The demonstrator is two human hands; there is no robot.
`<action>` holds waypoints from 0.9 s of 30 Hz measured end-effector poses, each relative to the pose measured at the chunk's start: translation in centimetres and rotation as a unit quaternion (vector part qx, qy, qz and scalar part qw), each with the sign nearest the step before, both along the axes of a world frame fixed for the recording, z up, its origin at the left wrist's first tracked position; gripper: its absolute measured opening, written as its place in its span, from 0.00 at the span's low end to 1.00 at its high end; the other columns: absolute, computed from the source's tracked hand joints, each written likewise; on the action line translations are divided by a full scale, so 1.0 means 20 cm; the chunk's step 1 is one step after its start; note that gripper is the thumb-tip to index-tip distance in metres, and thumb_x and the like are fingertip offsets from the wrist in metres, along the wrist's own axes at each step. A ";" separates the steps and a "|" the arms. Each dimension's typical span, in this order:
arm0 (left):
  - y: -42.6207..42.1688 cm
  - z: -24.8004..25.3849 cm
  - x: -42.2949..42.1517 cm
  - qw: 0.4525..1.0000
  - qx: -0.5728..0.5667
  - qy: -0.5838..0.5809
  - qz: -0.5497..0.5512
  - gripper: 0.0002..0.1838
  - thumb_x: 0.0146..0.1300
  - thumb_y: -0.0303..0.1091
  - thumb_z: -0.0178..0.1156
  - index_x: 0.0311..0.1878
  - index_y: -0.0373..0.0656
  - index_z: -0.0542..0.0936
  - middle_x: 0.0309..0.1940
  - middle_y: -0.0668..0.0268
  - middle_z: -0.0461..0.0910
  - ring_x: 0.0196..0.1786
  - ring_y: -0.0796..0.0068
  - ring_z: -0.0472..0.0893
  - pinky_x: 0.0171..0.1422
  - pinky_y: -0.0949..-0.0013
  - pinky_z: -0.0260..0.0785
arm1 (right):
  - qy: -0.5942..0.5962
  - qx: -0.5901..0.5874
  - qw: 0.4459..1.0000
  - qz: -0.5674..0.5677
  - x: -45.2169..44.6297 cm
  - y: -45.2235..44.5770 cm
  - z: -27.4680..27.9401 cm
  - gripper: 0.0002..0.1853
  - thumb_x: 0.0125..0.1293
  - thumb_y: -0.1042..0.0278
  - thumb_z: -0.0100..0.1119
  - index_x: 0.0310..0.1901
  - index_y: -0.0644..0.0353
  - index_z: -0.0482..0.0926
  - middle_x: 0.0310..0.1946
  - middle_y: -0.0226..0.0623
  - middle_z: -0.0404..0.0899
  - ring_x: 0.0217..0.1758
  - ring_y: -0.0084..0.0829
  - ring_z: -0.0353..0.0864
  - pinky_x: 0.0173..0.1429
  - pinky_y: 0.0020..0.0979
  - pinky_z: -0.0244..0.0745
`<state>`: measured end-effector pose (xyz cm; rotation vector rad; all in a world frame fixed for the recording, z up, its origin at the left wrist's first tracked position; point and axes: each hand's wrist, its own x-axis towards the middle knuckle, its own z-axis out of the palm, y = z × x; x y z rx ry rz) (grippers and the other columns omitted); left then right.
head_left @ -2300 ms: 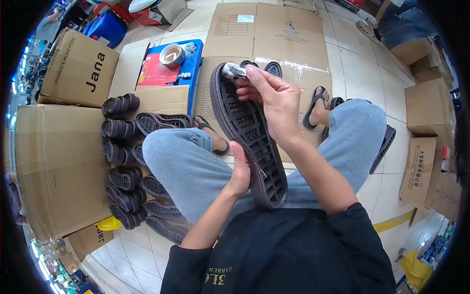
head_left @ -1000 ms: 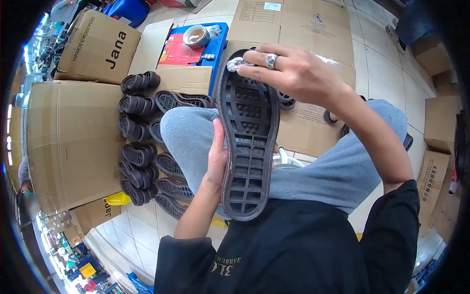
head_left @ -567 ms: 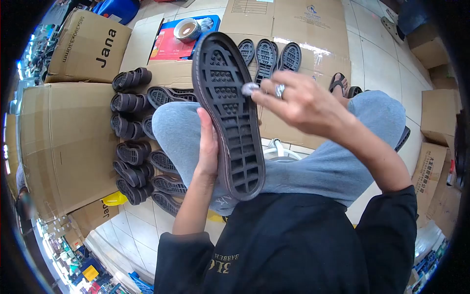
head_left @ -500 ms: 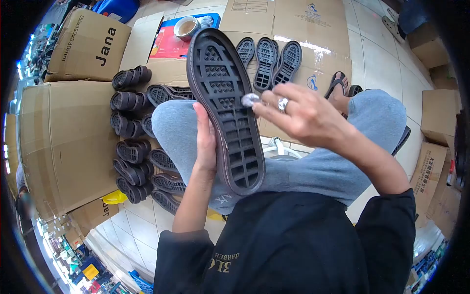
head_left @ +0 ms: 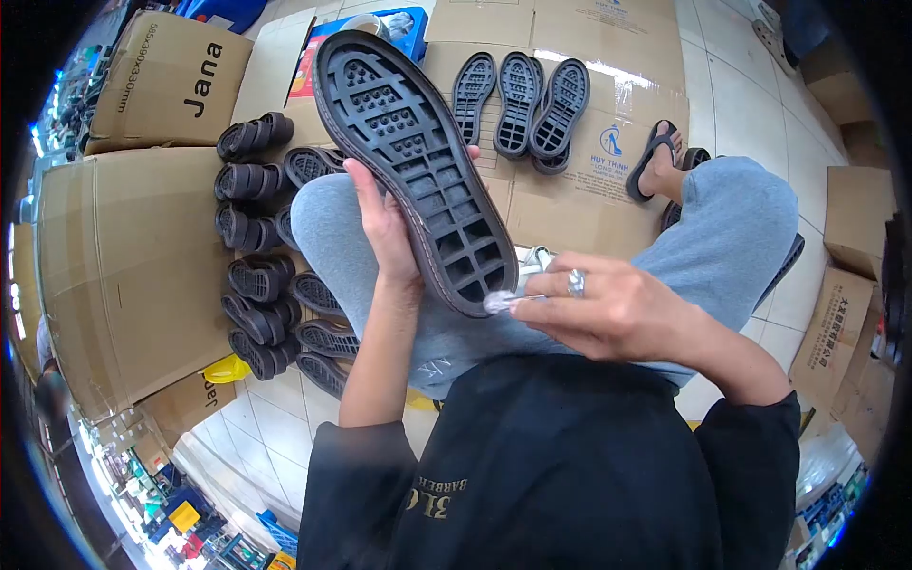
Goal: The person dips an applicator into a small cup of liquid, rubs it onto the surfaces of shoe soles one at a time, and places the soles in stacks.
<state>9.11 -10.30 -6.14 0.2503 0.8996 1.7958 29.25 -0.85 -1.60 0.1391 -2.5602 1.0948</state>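
Observation:
A dark shoe sole [head_left: 413,157] with a gridded, studded face is tilted up over my lap. My left hand [head_left: 388,233] is wrapped round its left side, thumb along the edge and a fingertip showing at the far edge. Between the fingers of my right hand [head_left: 598,309] is a small white wad [head_left: 498,302], with what looks like a thin stick beside it. This wad touches the rim at the sole's lower end. A ring is on one finger of the right hand.
Several more soles [head_left: 519,104] lie on flattened cardboard [head_left: 608,90] in front of me. Stacked soles [head_left: 252,233] stand in rows at left, beside large cartons [head_left: 142,285]. A bowl [head_left: 366,26] sits on a blue tray [head_left: 408,43] behind the held sole.
My right hand has moved down with the white wad, from the sole's right edge to its lower end. The sole has shifted left and tilted further left at its top.

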 end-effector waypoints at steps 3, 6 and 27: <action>0.02 -0.03 0.02 0.998 0.040 -0.043 -0.024 0.50 0.62 0.74 0.24 0.62 0.33 0.64 0.50 0.46 0.75 0.44 0.57 0.81 0.47 0.57 0.78 | -0.007 -0.233 0.972 0.032 -0.11 0.04 -0.01 0.06 0.57 0.72 0.61 0.37 0.58 0.83 0.30 0.36 0.81 0.33 0.36 0.80 0.42 0.32 0.76; 0.04 -0.04 0.07 1.000 0.013 -0.018 -0.022 0.45 0.66 0.70 0.27 0.65 0.35 0.62 0.52 0.46 0.75 0.49 0.54 0.80 0.54 0.55 0.75 | -0.001 -0.194 0.981 0.020 -0.24 0.12 -0.06 0.07 0.58 0.71 0.61 0.38 0.57 0.83 0.30 0.37 0.82 0.32 0.37 0.81 0.41 0.33 0.76; 0.11 -0.15 0.00 0.995 -0.008 -0.090 -0.045 0.48 0.63 0.73 0.23 0.67 0.37 0.61 0.57 0.47 0.71 0.45 0.56 0.81 0.45 0.51 0.79 | 0.048 -0.036 0.997 0.044 -0.02 0.15 -0.08 0.13 0.50 0.75 0.61 0.41 0.61 0.80 0.38 0.39 0.78 0.40 0.36 0.78 0.45 0.33 0.76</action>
